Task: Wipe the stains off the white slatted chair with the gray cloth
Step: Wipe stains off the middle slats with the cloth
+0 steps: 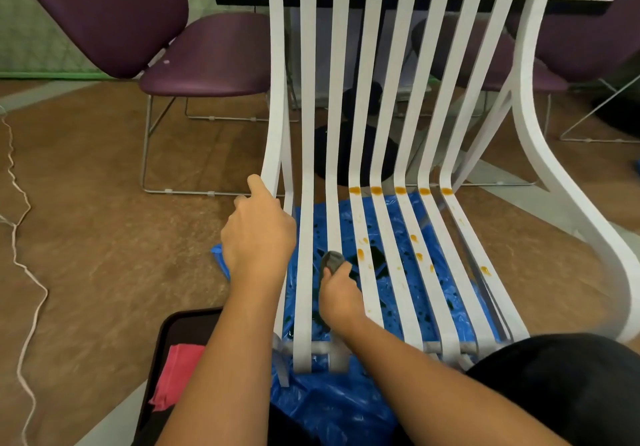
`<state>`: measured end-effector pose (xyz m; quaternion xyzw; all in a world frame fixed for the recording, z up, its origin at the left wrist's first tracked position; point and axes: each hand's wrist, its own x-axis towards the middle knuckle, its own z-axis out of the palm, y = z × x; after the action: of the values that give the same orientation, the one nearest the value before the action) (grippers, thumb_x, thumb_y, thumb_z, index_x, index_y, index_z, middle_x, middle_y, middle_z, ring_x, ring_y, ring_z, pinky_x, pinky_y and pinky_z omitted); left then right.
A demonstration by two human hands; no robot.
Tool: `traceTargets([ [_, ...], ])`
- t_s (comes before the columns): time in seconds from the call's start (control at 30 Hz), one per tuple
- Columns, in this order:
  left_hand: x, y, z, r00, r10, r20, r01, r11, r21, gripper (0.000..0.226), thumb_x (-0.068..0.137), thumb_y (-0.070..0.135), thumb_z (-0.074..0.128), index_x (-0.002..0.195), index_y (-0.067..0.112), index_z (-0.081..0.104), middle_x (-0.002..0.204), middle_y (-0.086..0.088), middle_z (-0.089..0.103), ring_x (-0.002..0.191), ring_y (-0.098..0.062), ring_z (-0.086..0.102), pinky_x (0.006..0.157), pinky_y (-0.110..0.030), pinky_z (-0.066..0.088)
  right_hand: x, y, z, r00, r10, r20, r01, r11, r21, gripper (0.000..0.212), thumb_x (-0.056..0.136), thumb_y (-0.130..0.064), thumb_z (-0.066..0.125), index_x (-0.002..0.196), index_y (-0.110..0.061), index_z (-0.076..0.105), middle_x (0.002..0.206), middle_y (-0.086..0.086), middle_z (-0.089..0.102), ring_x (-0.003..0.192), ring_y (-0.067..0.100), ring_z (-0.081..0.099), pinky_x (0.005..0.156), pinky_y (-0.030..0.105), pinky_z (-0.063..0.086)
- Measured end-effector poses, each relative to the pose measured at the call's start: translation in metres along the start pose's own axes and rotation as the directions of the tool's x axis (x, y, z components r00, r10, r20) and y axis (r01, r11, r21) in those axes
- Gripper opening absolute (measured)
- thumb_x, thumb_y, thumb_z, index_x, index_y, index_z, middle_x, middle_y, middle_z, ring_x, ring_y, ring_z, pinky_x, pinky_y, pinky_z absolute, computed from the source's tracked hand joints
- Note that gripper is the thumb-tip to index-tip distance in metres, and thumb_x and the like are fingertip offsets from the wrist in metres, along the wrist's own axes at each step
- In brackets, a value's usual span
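1. Filling most of the view: white chair [408, 75], slatted back and seat, front edge nearest the person.
2. Blue plastic sheet [332, 407] is spread on the brown floor under the seat and shows between the slats, with dark wet patches on it.
3. Purple chair [207, 54] stands behind and to the left, beside a table.
4. Black tray [162, 341] sits on the floor at lower left, with a pink cloth [176, 376] lying in it.
5. Left hand [258, 234]: fingers curled around the left side rail where back meets seat, one digit pointing up along the rail.
6. Right hand [337, 293]: over the third slat from the left, mid-seat, fingers bunched and pinching the gray cloth [332, 260].
7. Cloth pokes out past the fingertips on the far side of the hand and touches that slat.
8. Orange stains [400, 190]: a row of five spots across the right-hand slats at the seat bend, beyond and right of the cloth. Smaller drops are scattered on the seat slats just right of the hand.
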<state>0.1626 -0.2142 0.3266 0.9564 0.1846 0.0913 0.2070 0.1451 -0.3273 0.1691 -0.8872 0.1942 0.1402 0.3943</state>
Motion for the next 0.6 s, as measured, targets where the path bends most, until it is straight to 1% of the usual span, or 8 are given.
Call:
traceTargets([
  [0.07,0.002,-0.001,-0.001,0.999,-0.023,0.03,0.024,0.998,-0.05,0.026,0.104,0.027,0.044,0.127,0.017,0.037,0.112,-0.015,0.06,0.078,-0.025,0.048,0.064,-0.04,0.038,-0.021,0.014,0.004,1.0,0.0,0.002,0.0,1.0,-0.013,0.034,0.107,-0.036,0.033,0.131,-0.012,0.035,0.083,-0.001,0.056,0.065,0.011,0.053,0.052,0.028,0.038],
  [0.17,0.005,-0.002,-0.001,0.996,-0.041,0.076,0.049,0.994,-0.101,0.031,0.104,0.03,0.044,0.131,0.019,0.037,0.116,-0.013,0.06,0.084,-0.024,0.05,0.067,-0.04,0.041,-0.043,0.029,0.012,1.0,0.017,-0.019,-0.019,0.994,-0.107,0.045,0.106,-0.039,0.036,0.143,-0.015,0.027,0.105,0.009,0.063,0.081,0.021,0.061,0.061,0.029,0.042],
  [0.3,0.004,-0.004,-0.002,0.995,-0.035,0.09,0.044,0.994,-0.104,0.032,0.105,0.032,0.043,0.133,0.018,0.038,0.116,-0.012,0.061,0.084,-0.023,0.05,0.067,-0.039,0.043,-0.043,0.026,0.011,1.0,-0.006,-0.029,0.003,0.995,-0.101,0.036,0.107,-0.035,0.033,0.136,-0.013,0.035,0.112,0.012,0.061,0.083,0.021,0.059,0.064,0.029,0.044],
  [0.37,0.004,-0.004,-0.003,0.996,-0.029,0.086,0.036,0.996,-0.086,0.032,0.105,0.032,0.042,0.133,0.017,0.039,0.115,-0.012,0.061,0.083,-0.023,0.049,0.067,-0.039,0.043,-0.041,0.024,0.007,0.998,-0.028,-0.051,0.026,0.999,-0.032,0.025,0.107,-0.019,0.036,0.13,-0.011,0.04,0.117,0.012,0.056,0.086,0.019,0.054,0.073,0.032,0.049],
  [0.4,0.003,-0.004,-0.002,0.996,-0.027,0.085,0.034,0.996,-0.08,0.031,0.105,0.032,0.042,0.133,0.017,0.039,0.115,-0.012,0.061,0.084,-0.022,0.049,0.067,-0.039,0.043,-0.04,0.026,0.006,0.996,-0.055,-0.075,0.054,0.998,-0.017,0.028,0.104,-0.007,0.038,0.131,-0.011,0.042,0.122,0.011,0.051,0.09,0.018,0.052,0.08,0.034,0.052],
  [0.47,0.003,-0.004,-0.002,0.996,-0.026,0.084,0.031,0.997,-0.066,0.03,0.105,0.033,0.041,0.131,0.017,0.039,0.115,-0.012,0.061,0.084,-0.022,0.049,0.067,-0.039,0.044,-0.041,0.027,0.005,0.986,-0.11,-0.124,0.112,0.994,0.01,0.045,0.1,0.005,0.039,0.142,-0.012,0.038,0.131,0.006,0.042,0.1,0.016,0.052,0.094,0.035,0.052],
  [0.57,0.003,-0.004,-0.001,0.997,-0.018,0.079,0.021,0.999,-0.039,0.028,0.105,0.032,0.039,0.128,0.016,0.04,0.113,-0.013,0.061,0.082,-0.023,0.049,0.065,-0.04,0.044,-0.05,0.02,0.005,0.96,-0.207,-0.19,0.237,0.96,0.149,0.046,0.109,-0.01,0.03,0.148,-0.033,0.033,0.138,-0.015,0.037,0.112,-0.005,0.046,0.109,0.026,0.041],
  [0.6,0.003,-0.004,-0.001,0.997,-0.017,0.077,0.02,0.999,-0.031,0.027,0.105,0.032,0.039,0.127,0.016,0.04,0.112,-0.013,0.061,0.082,-0.023,0.049,0.065,-0.04,0.043,-0.053,0.017,0.006,0.942,-0.274,-0.192,0.305,0.939,0.158,0.048,0.109,-0.014,0.031,0.152,-0.035,0.029,0.143,-0.017,0.035,0.121,-0.007,0.043,0.112,0.025,0.037],
])
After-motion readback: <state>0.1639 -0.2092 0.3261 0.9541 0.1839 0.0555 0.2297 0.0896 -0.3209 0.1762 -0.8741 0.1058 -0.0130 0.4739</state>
